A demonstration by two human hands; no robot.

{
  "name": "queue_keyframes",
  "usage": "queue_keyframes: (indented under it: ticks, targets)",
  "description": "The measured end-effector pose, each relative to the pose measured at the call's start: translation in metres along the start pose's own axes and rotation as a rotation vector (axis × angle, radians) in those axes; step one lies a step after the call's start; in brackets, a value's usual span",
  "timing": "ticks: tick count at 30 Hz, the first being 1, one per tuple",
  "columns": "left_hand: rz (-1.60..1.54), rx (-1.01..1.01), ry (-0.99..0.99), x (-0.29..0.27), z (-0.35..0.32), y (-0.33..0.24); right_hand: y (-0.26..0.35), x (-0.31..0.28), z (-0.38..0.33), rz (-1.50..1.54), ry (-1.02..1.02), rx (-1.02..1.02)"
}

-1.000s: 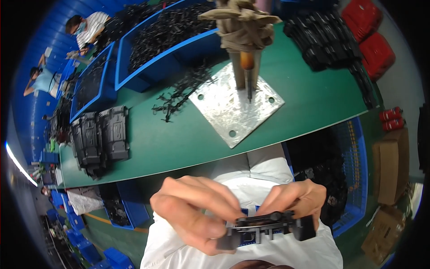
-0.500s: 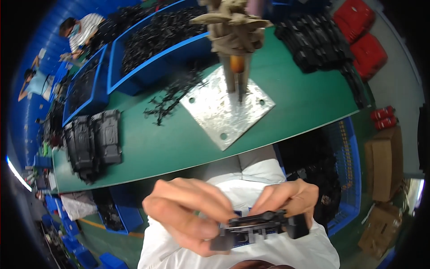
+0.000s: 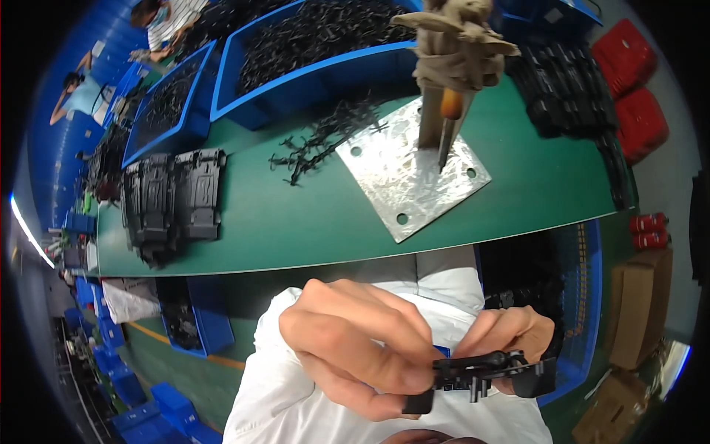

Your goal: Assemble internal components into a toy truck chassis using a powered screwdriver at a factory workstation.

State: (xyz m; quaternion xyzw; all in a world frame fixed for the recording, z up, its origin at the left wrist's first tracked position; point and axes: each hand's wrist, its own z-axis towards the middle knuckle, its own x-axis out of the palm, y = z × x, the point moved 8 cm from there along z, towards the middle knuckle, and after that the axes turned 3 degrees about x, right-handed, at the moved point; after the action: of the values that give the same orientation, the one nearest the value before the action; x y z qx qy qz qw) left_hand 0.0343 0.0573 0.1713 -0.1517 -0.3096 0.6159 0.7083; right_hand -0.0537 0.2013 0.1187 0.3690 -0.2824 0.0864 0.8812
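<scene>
Close to my body, over my white clothing, I hold a black plastic part (image 3: 481, 368) with a long bar, small prongs and a block at each end. My left hand (image 3: 355, 348) pinches its left end between thumb and fingers. Around the right end, my right hand (image 3: 514, 337) is closed, its fingers partly behind the part. Beyond the table edge stands a square metal plate (image 3: 399, 189) carrying a post wrapped in tan cloth (image 3: 462, 52). An orange-handled screwdriver (image 3: 450, 107) hangs against that post, tip down. Left of the plate lie small black branching pieces (image 3: 318, 144).
A green table (image 3: 296, 229) spans the view. Blue bins (image 3: 296, 81) of small black parts stand at the back. Stacked black panels (image 3: 200, 196) sit at left, more black panels (image 3: 566, 89) at right. Beside my right leg is a blue crate (image 3: 588, 296). Two people work far left.
My view has shifted, so the table and bins sit differently in the picture. Both hands keep hold of the black plastic part, which appears farther right and slightly turned.
</scene>
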Motion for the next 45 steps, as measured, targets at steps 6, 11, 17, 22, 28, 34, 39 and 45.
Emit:
queue_keyframes:
  ticks: [6, 11, 17, 22, 28, 34, 39, 45]
  targets:
    - [0.003, -0.036, -0.101, -0.014, -0.01, 0.001, -0.015, -0.001, 0.006, 0.063, -0.038, 0.037]
    - [0.01, -0.034, -0.141, -0.03, -0.02, -0.001, -0.03, -0.003, 0.007, 0.071, -0.019, 0.085]
    - [0.004, -0.01, -0.145, -0.051, -0.027, -0.008, -0.047, 0.004, 0.021, 0.04, -0.032, 0.116]
    - [0.066, -0.03, -0.097, -0.075, -0.041, -0.005, -0.073, -0.001, 0.021, 0.081, -0.231, 0.201]
    - [0.06, -0.149, -0.703, -0.119, -0.097, -0.002, -0.114, -0.014, 0.029, -0.192, -0.284, 0.602]
    - [-0.071, -0.378, -0.744, -0.148, -0.115, 0.026, -0.152, -0.026, 0.021, 0.027, -0.499, 0.814]
    - [-0.131, -0.524, -0.819, -0.156, -0.128, 0.035, -0.168, -0.033, 0.015, 0.152, -0.567, 0.884]
    - [-0.174, -0.508, -0.845, -0.156, -0.13, 0.036, -0.165, -0.029, 0.018, 0.118, -0.592, 0.903]
